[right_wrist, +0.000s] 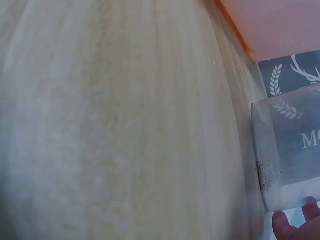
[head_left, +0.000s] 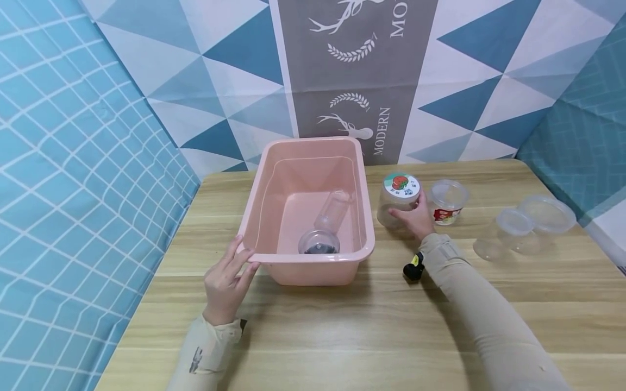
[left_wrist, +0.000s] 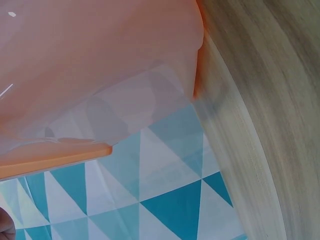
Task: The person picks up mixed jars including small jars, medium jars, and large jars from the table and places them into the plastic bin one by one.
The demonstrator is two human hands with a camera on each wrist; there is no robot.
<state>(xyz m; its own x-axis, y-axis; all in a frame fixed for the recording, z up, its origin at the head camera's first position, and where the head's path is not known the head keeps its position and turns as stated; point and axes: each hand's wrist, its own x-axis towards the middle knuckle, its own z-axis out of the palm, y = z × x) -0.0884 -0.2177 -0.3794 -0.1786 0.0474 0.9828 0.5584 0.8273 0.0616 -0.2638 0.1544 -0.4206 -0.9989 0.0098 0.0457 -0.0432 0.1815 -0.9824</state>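
A pink plastic basin (head_left: 274, 206) stands upright on the wooden table. My left hand (head_left: 227, 285) holds its near left corner, fingers over the rim; in the left wrist view only a fingertip (left_wrist: 6, 225) shows at the lower left edge. Inside the basin lie a clear plastic bottle (head_left: 333, 210) and a clear round container (head_left: 319, 242). To the right of the basin, my right hand (head_left: 415, 217) grips a clear jar (head_left: 388, 209) whose white and green lid bears a red fruit picture. Dark specks dot the same jar (right_wrist: 285, 155) near its base in the right wrist view.
Just right of the held jar is a clear cup (head_left: 449, 198) with a red label. Farther right are a clear lidded jar (head_left: 504, 233) and a wide clear container (head_left: 548, 214). Patterned sheets (head_left: 244, 70) border the table (head_left: 313, 336) at the back and sides.
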